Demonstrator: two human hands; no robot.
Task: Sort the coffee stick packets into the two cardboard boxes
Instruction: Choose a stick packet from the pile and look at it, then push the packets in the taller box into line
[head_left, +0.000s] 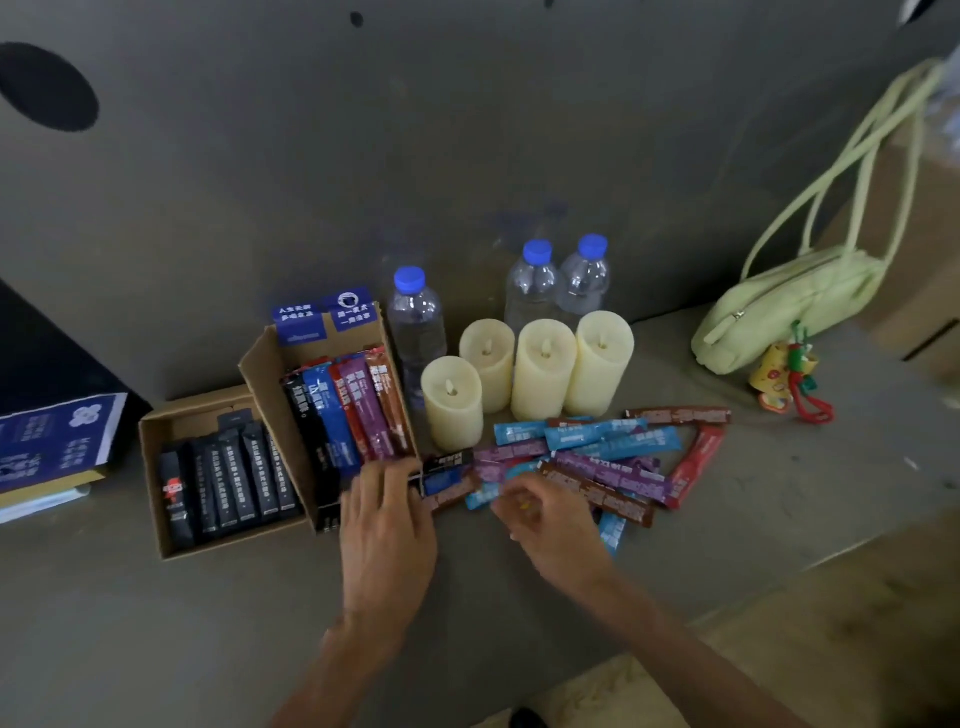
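Where black packets (234, 478) lie lengthwise in the flat box (149, 467), coloured packets (353, 410) slant in the tilted box (265, 374); left hand (387, 525), fingers straight, touches its near corner. Bottles (530, 286) and candles (543, 369) crowd behind loose packets (613, 441) lying mostly crosswise; right hand (550, 519) curls over them, grip unclear.

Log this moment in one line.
left hand: at mixed-colour box corner | right hand: over loose packets, grip unclear | black-packet box: part full

wall (467, 130): grey, black holes | surface (156, 623): grey | floor (831, 654): tan | light: dim
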